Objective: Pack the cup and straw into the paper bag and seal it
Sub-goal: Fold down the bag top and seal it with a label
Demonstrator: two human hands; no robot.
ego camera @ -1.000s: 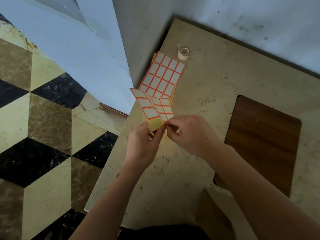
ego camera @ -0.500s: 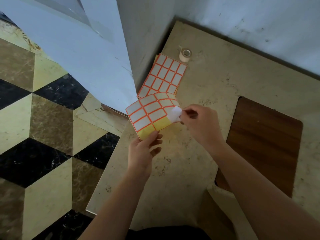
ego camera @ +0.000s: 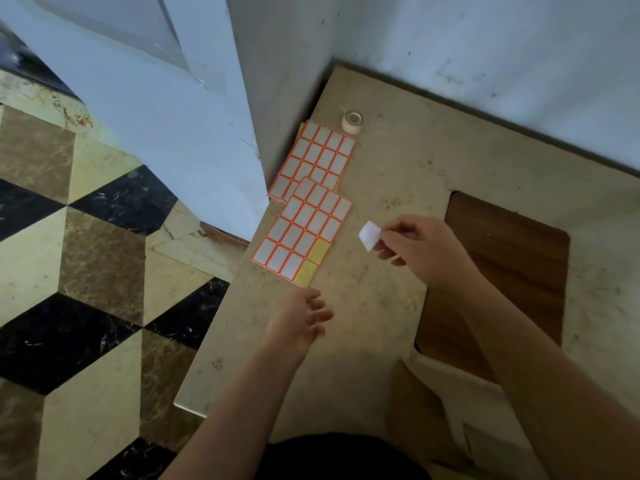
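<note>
My right hand (ego camera: pixel 419 249) pinches a small white label sticker (ego camera: pixel 370 234) above the marble table (ego camera: pixel 398 174). A sheet of orange-bordered labels (ego camera: pixel 304 230) lies flat on the table to the left of the sticker, with two yellow gaps at its near corner. My left hand (ego camera: pixel 301 320) hovers just below that sheet, fingers apart and holding nothing. No cup or straw is in view. A pale paper object (ego camera: pixel 460 393), possibly the bag, shows at the lower right under my right arm.
A stack of more label sheets (ego camera: pixel 318 150) lies behind the loose sheet, by the wall. A small tape roll (ego camera: pixel 352 121) stands beyond it. A dark wooden inset (ego camera: pixel 502 271) fills the table's right part. The table's left edge drops to a patterned tile floor (ego camera: pixel 86 271).
My right hand peeled one label off the sheet and pulled it to the right. My left hand laid the sheet flat on the table and let go.
</note>
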